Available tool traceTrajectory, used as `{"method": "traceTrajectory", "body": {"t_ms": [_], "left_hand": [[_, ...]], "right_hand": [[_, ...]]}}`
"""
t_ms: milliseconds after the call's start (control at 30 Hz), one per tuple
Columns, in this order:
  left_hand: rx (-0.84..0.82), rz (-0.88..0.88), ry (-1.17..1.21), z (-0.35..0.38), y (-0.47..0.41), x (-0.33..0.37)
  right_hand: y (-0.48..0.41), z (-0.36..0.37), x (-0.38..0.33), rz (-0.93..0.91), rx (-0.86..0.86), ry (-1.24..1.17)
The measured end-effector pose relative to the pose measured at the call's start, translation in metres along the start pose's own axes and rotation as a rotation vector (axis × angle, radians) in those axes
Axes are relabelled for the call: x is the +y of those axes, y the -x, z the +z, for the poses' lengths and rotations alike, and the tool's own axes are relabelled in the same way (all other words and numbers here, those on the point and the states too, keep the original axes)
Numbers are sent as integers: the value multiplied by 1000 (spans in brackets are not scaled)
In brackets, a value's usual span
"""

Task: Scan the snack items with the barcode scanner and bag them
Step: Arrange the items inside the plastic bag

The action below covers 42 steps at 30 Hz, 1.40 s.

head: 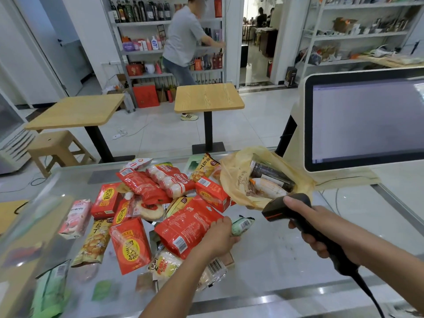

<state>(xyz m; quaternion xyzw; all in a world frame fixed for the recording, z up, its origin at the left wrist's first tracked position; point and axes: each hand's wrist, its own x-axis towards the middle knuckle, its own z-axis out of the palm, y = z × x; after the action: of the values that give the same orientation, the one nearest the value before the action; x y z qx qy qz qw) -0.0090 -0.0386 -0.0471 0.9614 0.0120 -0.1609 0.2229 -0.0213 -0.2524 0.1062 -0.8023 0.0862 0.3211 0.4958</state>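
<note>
1. barcode scanner (283, 208): black plastic w/ orange stripe, pistol shape. Long axis diag.: head up-left, handle down-right. Window end points left twd the snack pile (142, 191). Cable leaves handle base twd btm-right. Held above the glass counter (286, 267), just on the near side of the bag. R hand (309, 228) is wrapped round the handle, fingers curled tight on it.

2. red snack pouch (185, 228): glossy foil, flat rectangle. Hang-hole end far-right, barcode corner near-left. Lies tilted atop the pile. L hand (221, 237) grips its right edge, fingers curled over it. Small green packet (243, 224), barcode up, sticks out just right of that hand; can't tell if it's also held.

3. yellow plastic bag (236, 177): thin, crinkled, mouth gaping twd the scanner, on counter right of pile. Holds a dark cylindrical jar (270, 175) lying on its side + a white/orange packet (268, 188).

4. Pile: red cartons, foil sachets, clear rice-cracker packs, overlapping, centre-left of counter.

Room: smooth glass shows btw R hand and the POS screen (367, 120) at far right. Metal trim (275, 300) runs along the near edge.
</note>
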Motion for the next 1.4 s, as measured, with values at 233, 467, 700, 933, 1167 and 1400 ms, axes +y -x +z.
{"method": "traceTrajectory", "body": {"t_ms": [233, 467, 700, 933, 1167, 1400], "left_hand": [[14, 18, 39, -1, 0, -1], [18, 13, 32, 2, -3, -3], [40, 4, 36, 4, -5, -2], [45, -1, 38, 6, -8, -2], [2, -15, 44, 3, -10, -3], [-24, -33, 53, 2, -11, -2]], "right_hand": [[3, 6, -8, 4, 4, 22], [11, 2, -12, 14, 19, 46], [26, -9, -16, 12, 9, 66], [36, -8, -19, 15, -11, 85], [44, -5, -21, 17, 1, 73], [52, -5, -18, 7, 7, 64]]}}
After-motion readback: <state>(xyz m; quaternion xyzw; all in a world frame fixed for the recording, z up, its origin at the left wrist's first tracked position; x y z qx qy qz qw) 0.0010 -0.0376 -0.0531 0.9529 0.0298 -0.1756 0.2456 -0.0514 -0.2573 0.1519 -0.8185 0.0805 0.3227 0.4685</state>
